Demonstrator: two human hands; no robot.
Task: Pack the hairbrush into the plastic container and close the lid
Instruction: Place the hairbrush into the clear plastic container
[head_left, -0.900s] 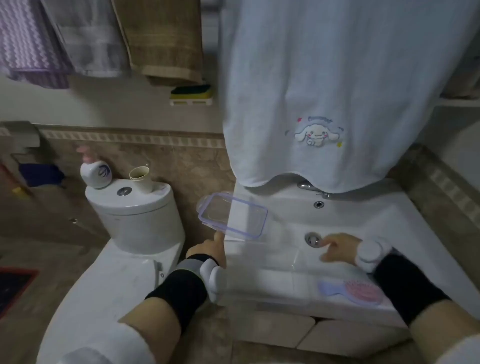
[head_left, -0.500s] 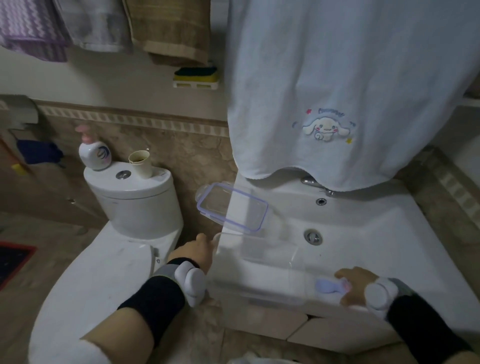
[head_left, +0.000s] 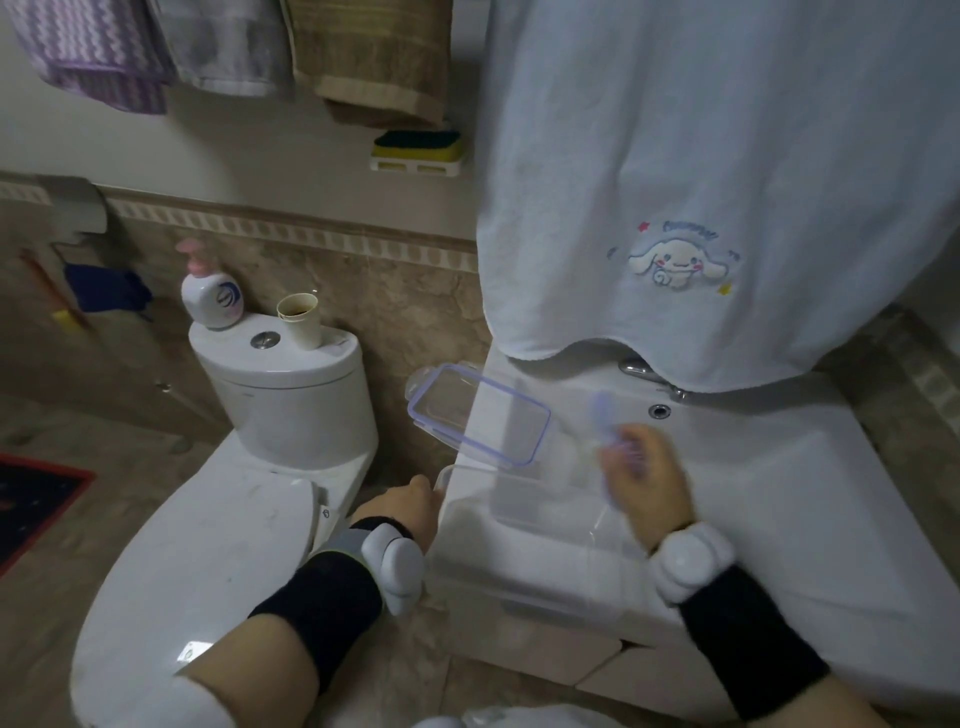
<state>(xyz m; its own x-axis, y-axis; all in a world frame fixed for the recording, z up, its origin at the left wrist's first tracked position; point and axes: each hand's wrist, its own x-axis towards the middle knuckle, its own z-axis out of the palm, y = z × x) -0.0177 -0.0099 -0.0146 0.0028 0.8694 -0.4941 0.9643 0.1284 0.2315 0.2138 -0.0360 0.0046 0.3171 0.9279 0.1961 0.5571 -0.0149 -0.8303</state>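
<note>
Hairbrush (head_left: 618, 441): lilac handle, pinkish head, badly motion-blurred. Held in the right hand (head_left: 647, 483), fingers wrapped round it near the head, handle pointing up and away toward the tap (head_left: 641, 370). It hangs above the far right end of the plastic container (head_left: 524, 525), not yet inside.

Container: clear, open, sitting on the front left part of the sink (head_left: 779, 493) surround, its left end at or slightly past the sink's edge. Hard to trace its walls; the plastic nearly vanishes against the white ceramic. Left hand (head_left: 410, 512) is at that left end, fingers pressed against the rim or wall; whether they pinch it or only steady it cannot be told.

Lid (head_left: 480, 413): clear with a lilac border, lying tilted just behind the container, its left corner out past the sink edge, over the gap beside the toilet (head_left: 291, 410).

Risks, as judged:
- Brush may be long for the box. If it goes in straight, the handle could ride up on the rim and keep the lid from seating; it probably needs to lie diagonally or flat.
- Container is light and near the edge. A push from the brush with a loose left hand could slide it off toward the floor.
- Lid is perched. A knock from either hand could tip it into the gap.
- Low towel (head_left: 701, 182) hangs close over the basin; a raised handle might catch it.
</note>
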